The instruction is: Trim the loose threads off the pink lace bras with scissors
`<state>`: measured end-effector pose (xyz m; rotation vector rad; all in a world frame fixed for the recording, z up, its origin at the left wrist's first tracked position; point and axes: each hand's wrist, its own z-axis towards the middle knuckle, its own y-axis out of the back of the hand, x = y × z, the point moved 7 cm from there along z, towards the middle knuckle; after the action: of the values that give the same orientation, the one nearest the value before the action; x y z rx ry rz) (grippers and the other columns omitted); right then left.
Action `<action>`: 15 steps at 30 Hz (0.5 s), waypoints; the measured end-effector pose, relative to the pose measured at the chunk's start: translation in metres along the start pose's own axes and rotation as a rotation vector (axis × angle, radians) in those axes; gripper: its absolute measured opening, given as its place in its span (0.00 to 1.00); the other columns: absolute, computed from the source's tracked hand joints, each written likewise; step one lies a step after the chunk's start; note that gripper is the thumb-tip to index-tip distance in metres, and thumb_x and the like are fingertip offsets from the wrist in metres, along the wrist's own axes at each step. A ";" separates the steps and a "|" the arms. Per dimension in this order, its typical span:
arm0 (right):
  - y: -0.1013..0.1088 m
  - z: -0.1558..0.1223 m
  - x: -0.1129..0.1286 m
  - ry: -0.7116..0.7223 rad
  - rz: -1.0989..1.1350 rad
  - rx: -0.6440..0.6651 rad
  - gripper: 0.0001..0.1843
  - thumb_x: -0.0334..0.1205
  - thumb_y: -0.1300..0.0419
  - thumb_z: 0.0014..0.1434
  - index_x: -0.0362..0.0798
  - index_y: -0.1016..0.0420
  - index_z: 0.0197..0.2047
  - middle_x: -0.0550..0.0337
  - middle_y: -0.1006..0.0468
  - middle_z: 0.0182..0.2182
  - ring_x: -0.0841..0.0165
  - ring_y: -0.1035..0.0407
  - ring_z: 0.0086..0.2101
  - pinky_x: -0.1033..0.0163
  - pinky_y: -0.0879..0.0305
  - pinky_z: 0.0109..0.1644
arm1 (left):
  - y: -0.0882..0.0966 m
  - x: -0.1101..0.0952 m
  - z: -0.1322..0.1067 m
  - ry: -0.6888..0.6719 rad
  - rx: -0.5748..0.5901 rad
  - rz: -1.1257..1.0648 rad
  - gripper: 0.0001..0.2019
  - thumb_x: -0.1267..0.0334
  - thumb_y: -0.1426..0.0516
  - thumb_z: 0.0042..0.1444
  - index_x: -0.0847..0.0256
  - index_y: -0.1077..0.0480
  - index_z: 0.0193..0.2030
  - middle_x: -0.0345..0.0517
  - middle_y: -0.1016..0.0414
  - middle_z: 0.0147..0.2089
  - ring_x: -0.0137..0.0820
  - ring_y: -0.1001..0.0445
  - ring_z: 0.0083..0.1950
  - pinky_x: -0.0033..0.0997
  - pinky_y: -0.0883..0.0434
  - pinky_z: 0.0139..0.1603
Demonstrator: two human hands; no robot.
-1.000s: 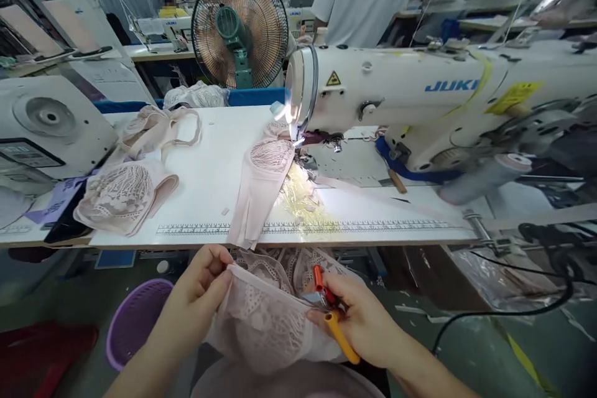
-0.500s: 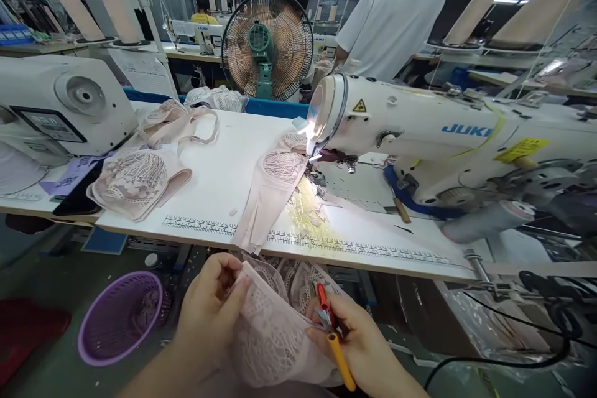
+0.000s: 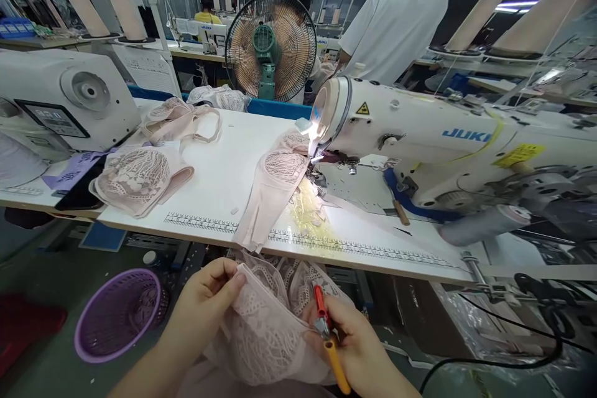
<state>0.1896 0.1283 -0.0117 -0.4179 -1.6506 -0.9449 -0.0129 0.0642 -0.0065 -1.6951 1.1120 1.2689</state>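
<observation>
Below the table's front edge I have a pale pink lace bra [image 3: 265, 339] between my hands. My left hand [image 3: 208, 301] pinches its upper edge at the left end, thumb against fingers. My right hand [image 3: 352, 336] is closed round a pair of thread snips [image 3: 323, 326] with one red and one orange handle; its fingertips also touch the bra's edge. The snips' blade tips are hard to make out against the hand. Another pink lace bra piece [image 3: 284, 168] lies on the table by the sewing machine needle, its strip hanging toward the front edge.
A white sewing machine [image 3: 410, 130] stands at the right of the white table [image 3: 219, 174]. More lace bras [image 3: 140, 177] lie at the left, near a second machine [image 3: 69, 93]. A purple basket [image 3: 116, 317] is on the floor at lower left. Beyond the table are a large fan [image 3: 270, 43] and a person [image 3: 396, 22].
My view has shifted slightly. My left hand has moved a little left with the bra's edge still pinched. The snips stay in my right hand.
</observation>
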 end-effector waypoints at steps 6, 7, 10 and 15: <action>-0.013 0.000 0.006 -0.112 0.097 0.139 0.19 0.48 0.36 0.46 0.46 0.42 0.25 0.63 0.40 0.23 0.72 0.46 0.24 0.67 0.48 0.26 | 0.002 -0.015 -0.011 -0.061 -0.069 0.197 0.12 0.53 0.45 0.55 0.58 0.34 0.26 0.35 0.39 0.23 0.26 0.43 0.25 0.24 0.42 0.26; -0.015 0.000 0.006 -0.132 0.123 0.162 0.20 0.48 0.35 0.45 0.47 0.44 0.24 0.64 0.42 0.23 0.73 0.48 0.24 0.67 0.50 0.25 | 0.003 -0.018 -0.013 -0.062 -0.096 0.227 0.11 0.53 0.44 0.54 0.58 0.33 0.27 0.36 0.37 0.23 0.27 0.40 0.26 0.25 0.41 0.27; -0.021 -0.002 0.001 -0.170 0.190 0.196 0.21 0.48 0.37 0.45 0.48 0.46 0.25 0.66 0.44 0.23 0.74 0.51 0.23 0.68 0.52 0.25 | 0.009 -0.024 -0.018 -0.060 -0.178 0.271 0.09 0.55 0.42 0.50 0.58 0.29 0.28 0.38 0.30 0.25 0.29 0.35 0.29 0.25 0.38 0.29; -0.022 0.003 -0.004 -0.122 0.139 0.143 0.19 0.43 0.39 0.47 0.48 0.49 0.23 0.67 0.46 0.23 0.75 0.52 0.24 0.69 0.52 0.25 | 0.017 -0.012 -0.010 0.001 -0.151 0.160 0.12 0.53 0.37 0.46 0.59 0.29 0.26 0.37 0.32 0.24 0.25 0.36 0.26 0.21 0.39 0.26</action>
<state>0.1733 0.1183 -0.0231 -0.4933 -1.7634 -0.7052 -0.0267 0.0520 0.0067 -1.7445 1.1982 1.4846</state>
